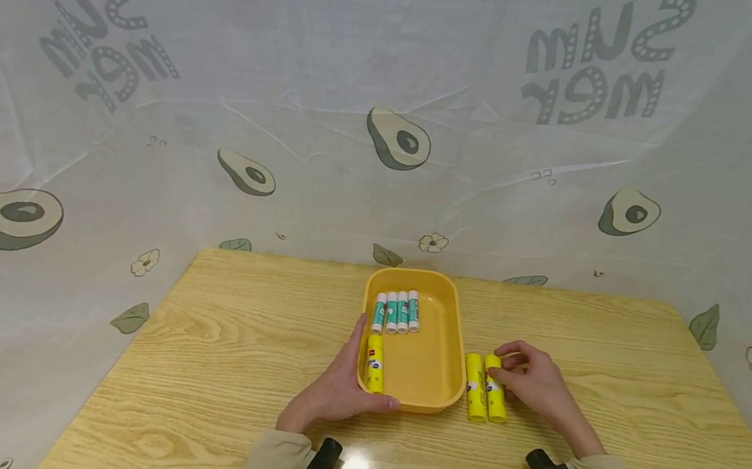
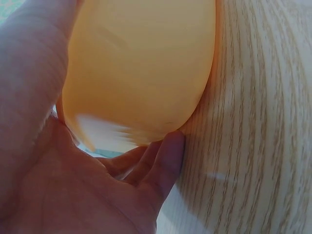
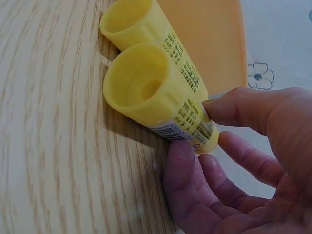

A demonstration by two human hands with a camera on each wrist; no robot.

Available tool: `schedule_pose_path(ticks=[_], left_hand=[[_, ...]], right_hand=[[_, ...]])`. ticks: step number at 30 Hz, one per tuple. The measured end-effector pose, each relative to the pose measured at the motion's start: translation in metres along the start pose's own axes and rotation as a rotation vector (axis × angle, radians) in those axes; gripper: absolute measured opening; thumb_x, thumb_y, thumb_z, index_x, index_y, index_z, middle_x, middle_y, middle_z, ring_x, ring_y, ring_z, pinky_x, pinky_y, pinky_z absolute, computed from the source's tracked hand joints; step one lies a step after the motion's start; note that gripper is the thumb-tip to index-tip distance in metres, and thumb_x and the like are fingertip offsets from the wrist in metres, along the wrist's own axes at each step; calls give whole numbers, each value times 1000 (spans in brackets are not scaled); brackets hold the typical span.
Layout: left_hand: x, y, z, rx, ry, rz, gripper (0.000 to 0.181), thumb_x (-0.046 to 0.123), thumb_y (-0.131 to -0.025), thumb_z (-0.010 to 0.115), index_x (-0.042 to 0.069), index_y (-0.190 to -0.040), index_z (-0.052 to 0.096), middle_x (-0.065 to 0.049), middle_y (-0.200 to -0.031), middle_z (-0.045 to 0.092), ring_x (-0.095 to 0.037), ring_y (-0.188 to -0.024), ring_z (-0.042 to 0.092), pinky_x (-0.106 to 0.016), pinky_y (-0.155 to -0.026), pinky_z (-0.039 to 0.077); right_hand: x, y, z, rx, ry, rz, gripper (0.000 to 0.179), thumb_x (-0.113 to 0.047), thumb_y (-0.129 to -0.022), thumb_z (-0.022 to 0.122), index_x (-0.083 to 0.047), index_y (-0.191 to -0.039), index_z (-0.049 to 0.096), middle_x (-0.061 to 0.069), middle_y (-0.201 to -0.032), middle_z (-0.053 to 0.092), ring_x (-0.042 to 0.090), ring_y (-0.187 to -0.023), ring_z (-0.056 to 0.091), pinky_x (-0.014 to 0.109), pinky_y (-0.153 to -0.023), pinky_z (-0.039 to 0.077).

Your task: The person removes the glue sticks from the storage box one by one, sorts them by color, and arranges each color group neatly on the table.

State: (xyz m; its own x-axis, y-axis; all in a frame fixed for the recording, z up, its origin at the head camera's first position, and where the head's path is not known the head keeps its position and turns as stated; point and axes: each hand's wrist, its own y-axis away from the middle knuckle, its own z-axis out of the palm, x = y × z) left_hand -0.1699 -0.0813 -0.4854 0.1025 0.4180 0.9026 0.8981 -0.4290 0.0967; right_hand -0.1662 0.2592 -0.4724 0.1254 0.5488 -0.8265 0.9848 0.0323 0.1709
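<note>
A yellow-orange plastic tray [image 1: 423, 362] stands on the table, and my left hand [image 1: 339, 387] grips its near left corner, thumb along the front and fingers on the left side. In the left wrist view the fingers [image 2: 168, 156] curl against the tray's wall. Just right of the tray, two yellow glue sticks lie side by side. My right hand [image 1: 532, 381] pinches the outer glue stick [image 1: 495, 396] between thumb and fingers near its far end. The inner glue stick [image 1: 476, 390] lies close beside it; their hollow ends show in the right wrist view.
Inside the tray, several small teal-and-white glue sticks [image 1: 403, 314] lie in a row at the far left. Another yellow glue stick [image 1: 375, 364] lies along the tray's left wall. A white printed sheet [image 1: 334, 108] hangs behind the wooden table [image 1: 256, 329].
</note>
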Motion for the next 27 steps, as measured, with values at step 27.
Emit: schedule_pose_path(ticks=[27], left_hand=[[-1,1,1,8,19,18,139,46,-73,92,35,-164,-13,-6,-173,7,-30,-158,17,-59,-127,17]], right_hand=[[4,0,-1,-17,-47,29,39,-17,-100,67,4,-130,56,18,-111,61,18,-86,63,28,-67,58]])
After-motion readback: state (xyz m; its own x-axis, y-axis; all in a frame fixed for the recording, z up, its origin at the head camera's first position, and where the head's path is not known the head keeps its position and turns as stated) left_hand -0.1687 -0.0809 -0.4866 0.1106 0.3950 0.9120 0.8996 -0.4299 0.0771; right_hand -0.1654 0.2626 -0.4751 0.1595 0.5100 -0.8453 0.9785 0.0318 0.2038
